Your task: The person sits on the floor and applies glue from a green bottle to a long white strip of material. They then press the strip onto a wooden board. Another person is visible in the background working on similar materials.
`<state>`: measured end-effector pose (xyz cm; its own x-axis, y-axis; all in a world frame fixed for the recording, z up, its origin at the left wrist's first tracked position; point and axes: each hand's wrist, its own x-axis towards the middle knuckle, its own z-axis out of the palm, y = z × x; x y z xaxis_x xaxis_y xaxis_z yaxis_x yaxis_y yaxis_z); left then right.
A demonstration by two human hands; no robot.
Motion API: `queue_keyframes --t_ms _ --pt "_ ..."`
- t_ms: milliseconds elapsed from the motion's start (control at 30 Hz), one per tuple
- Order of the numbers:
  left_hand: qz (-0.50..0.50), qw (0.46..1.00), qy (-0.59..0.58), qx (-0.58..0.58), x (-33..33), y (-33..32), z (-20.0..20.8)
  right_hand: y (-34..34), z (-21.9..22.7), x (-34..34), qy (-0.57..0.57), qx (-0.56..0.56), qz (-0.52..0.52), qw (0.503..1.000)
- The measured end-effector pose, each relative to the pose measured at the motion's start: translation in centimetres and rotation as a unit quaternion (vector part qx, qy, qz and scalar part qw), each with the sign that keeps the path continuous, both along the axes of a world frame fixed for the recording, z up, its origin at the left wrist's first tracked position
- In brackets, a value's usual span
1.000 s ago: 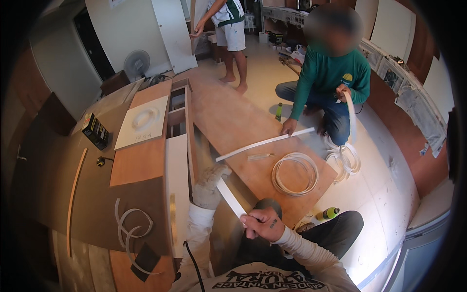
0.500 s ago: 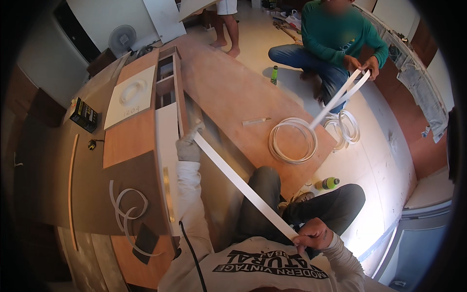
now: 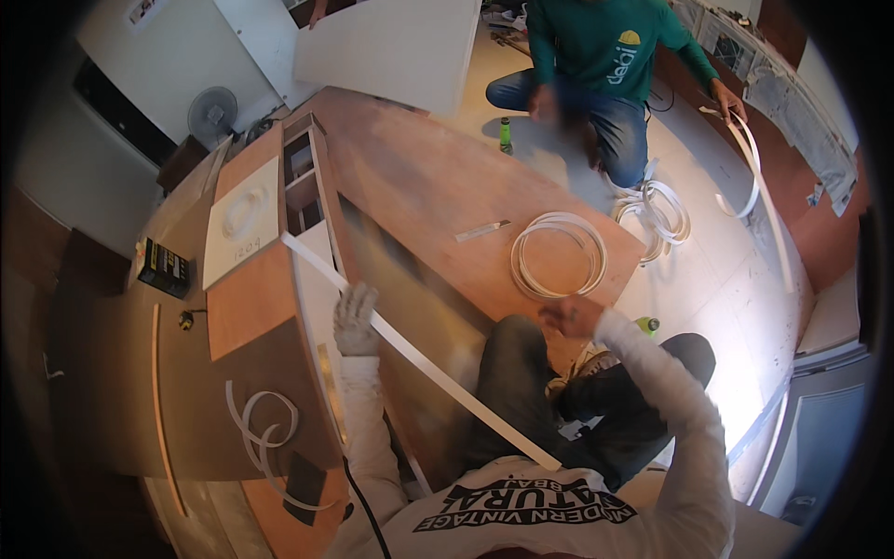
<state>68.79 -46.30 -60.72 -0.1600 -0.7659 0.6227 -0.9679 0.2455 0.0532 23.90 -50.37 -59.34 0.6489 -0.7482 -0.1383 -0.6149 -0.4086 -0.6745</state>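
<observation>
A long flat white edging strip (image 3: 447, 382) slants from the cabinet edge down to my lap. My gloved left hand (image 3: 356, 321) is shut on it, nearer its far end, beside the long wooden cabinet (image 3: 251, 321). My bare right hand (image 3: 572, 317) is away from the strip, above my knees and just short of a coil of white strip (image 3: 518, 270). Its fingers are slightly blurred but look apart, with nothing seen in them. The coil lies on a brown wooden panel (image 3: 410, 177), near a utility knife (image 3: 482, 231).
A co-worker in a green top (image 3: 605, 56) kneels ahead, holding white strips (image 3: 759, 177) beside more coils (image 3: 666, 219). Green bottles (image 3: 506, 135) stand on the floor. At the left are a dark can (image 3: 164, 270), a tape measure (image 3: 187, 320) and loose strip curls (image 3: 270, 419). A large white board (image 3: 391, 56) stands behind.
My right hand has let go of the strip's near end and moved up toward the coil. My left hand now grips farther from the strip's end. The co-worker's strips have swung right.
</observation>
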Motion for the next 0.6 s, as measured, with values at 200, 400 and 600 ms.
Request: queue_keyframes --t_ms 200,400,600 --pt "0.032 0.965 -0.09 0.245 1.6 3.5 -10.3 -18.0 -16.4 9.1 0.115 -0.169 -0.034 0.978" --pt "0.057 0.919 -0.207 0.33 -0.9 1.1 -7.4 -30.9 -27.6 14.0 0.074 -0.221 -0.231 0.945" --pt "0.131 0.872 -0.255 0.397 -0.1 7.2 -8.3 -23.0 -21.3 21.7 0.301 -0.205 0.084 0.927"
